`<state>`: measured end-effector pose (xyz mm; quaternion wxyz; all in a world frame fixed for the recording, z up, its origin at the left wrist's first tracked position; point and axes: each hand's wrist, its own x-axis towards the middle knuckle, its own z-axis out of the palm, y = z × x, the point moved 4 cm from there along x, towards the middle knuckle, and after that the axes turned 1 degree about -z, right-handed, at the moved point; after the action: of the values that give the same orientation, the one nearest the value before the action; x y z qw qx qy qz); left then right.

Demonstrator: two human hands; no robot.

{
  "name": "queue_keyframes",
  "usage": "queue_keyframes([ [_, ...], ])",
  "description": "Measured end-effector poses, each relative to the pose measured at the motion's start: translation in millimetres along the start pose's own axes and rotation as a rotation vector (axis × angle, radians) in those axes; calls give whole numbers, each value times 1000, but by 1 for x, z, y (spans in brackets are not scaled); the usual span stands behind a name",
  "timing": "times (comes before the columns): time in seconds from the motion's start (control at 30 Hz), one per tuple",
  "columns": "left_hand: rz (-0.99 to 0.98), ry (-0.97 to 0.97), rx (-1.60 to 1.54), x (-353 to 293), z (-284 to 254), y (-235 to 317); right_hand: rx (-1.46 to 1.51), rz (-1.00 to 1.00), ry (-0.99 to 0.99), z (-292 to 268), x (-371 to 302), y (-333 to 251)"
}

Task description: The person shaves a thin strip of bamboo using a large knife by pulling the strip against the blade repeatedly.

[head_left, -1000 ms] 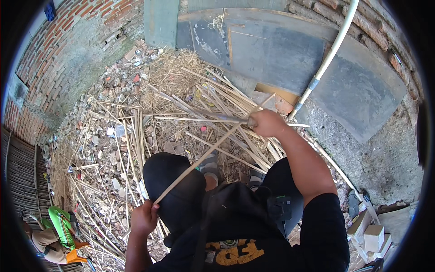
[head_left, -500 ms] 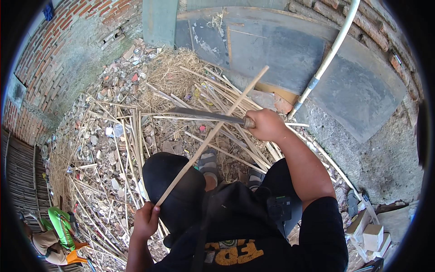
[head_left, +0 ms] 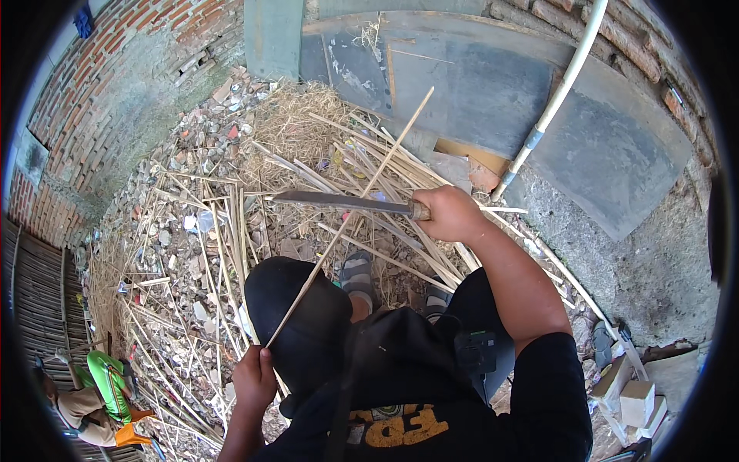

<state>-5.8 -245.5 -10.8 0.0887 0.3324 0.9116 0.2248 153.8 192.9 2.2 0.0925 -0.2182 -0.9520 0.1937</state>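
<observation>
My left hand (head_left: pixel 254 377) is closed around the near end of a long pale bamboo strip (head_left: pixel 312 278), thumb on top. The strip slants up and away to the right across my raised knee. In my right hand (head_left: pixel 450 214) is the wooden handle of a machete, its dark blade (head_left: pixel 331 201) pointing left. The blade crosses the strip about midway; whether the two touch I cannot tell. On the ground beyond, several loose bamboo strips (head_left: pixel 237 215) lie scattered around my sandalled feet (head_left: pixel 358 276).
Rubble and dry straw (head_left: pixel 296 115) cover the ground. Dark panels (head_left: pixel 493 85) lean at the far side, with a pale pole (head_left: pixel 566 88) against them. A brick wall (head_left: pixel 115 100) stands left. Another person (head_left: pixel 92 400) sits lower left; pale blocks (head_left: pixel 637 402) lie lower right.
The bamboo strip has been turned and now shows a narrower side; its far end has shifted left and farther away. The machete blade has moved slightly left along with its tip.
</observation>
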Motion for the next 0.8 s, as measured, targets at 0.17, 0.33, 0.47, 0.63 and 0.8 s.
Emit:
queue_keyframes([
  [0.17,-7,-27,-35,3,-3,0,-50,-69,-67,6,0,-11],
  [0.33,60,-49,-60,3,-2,-1,2,-49,-65,6,4,-4],
  [0.47,115,0,0,6,-9,7,48,-70,48,10,4,13],
  [0.63,76,-38,142,14,-9,10,21,-98,-5,5,0,-9],
  [0.8,69,-47,165,17,-5,6,-57,-60,-90,15,5,-3],
])
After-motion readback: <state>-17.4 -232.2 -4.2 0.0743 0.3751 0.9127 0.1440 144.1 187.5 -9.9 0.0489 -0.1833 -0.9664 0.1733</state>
